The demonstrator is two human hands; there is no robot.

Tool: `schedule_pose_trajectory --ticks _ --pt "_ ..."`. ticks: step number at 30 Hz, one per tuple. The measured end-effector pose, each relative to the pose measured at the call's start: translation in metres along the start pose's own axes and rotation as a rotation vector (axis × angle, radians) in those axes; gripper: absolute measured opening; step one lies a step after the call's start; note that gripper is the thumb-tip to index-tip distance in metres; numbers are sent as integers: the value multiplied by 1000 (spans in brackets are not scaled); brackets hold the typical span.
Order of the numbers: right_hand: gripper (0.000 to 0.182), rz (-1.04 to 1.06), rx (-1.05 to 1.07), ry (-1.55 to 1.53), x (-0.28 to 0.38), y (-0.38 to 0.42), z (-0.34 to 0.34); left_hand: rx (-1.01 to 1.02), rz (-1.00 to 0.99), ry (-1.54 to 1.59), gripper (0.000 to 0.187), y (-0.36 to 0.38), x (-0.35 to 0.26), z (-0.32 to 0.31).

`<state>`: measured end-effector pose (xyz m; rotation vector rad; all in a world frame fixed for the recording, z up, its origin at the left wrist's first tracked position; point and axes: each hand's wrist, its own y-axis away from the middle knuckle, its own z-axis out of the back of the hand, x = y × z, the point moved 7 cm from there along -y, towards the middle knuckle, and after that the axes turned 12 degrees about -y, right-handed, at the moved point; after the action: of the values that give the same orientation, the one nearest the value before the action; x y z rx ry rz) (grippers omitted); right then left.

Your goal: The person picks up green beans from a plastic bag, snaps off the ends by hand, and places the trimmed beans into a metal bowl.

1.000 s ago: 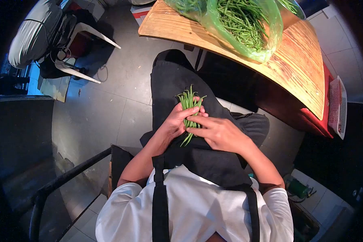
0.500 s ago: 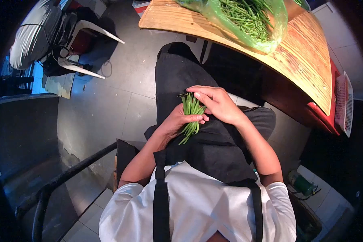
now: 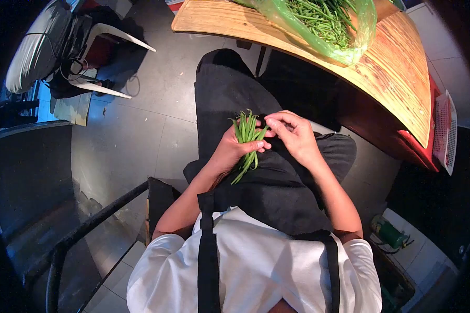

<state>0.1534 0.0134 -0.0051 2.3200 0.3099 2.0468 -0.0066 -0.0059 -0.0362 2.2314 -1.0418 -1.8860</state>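
Note:
Over my lap, my left hand (image 3: pixel 234 150) is wrapped round a bunch of green beans (image 3: pixel 248 133), thumb across the front. The beans stick out above the fist, and their lower ends hang below it. At the bunch's upper right, my right hand (image 3: pixel 295 135) has thumb and forefinger pinched at the tip of one bean that leans out from the others. Part of the left fingers is hidden behind the beans. More green beans (image 3: pixel 324 23) lie in an open green plastic bag (image 3: pixel 368 36) on the wooden table ahead.
The wooden table (image 3: pixel 397 73) curves across the front right, with a pink-and-white basket (image 3: pixel 446 130) beside it. A white chair (image 3: pixel 107 31) stands at the far left. A black rail (image 3: pixel 102 216) runs at my left, and a green device (image 3: pixel 390 233) sits on the floor at right.
My right hand has moved off the top of the bunch to its right side, where the fingers pinch one bean. The bean tops now fan out more; my left hand keeps its grip.

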Motion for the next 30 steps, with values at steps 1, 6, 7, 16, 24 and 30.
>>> schedule_pose_trajectory --ticks 1,6,7,16,24,30 --pt "23 -40 5 -59 -4 2 1 4 4 2 55 -1 2 -2" --pt "11 -57 2 175 -11 6 6 50 -17 -20 73 -2 -2 -8" --pt "11 -58 -1 172 -9 6 5 51 -14 -22 73 -3 -2 -9" --pt "15 5 164 376 16 5 -5 76 -30 -47 61 -8 -1 -11" --pt "9 28 99 291 22 4 2 35 129 -146 29 -11 -2 -9" --pt "9 -64 151 213 22 6 2 -38 143 -50 26 -11 -1 -10"
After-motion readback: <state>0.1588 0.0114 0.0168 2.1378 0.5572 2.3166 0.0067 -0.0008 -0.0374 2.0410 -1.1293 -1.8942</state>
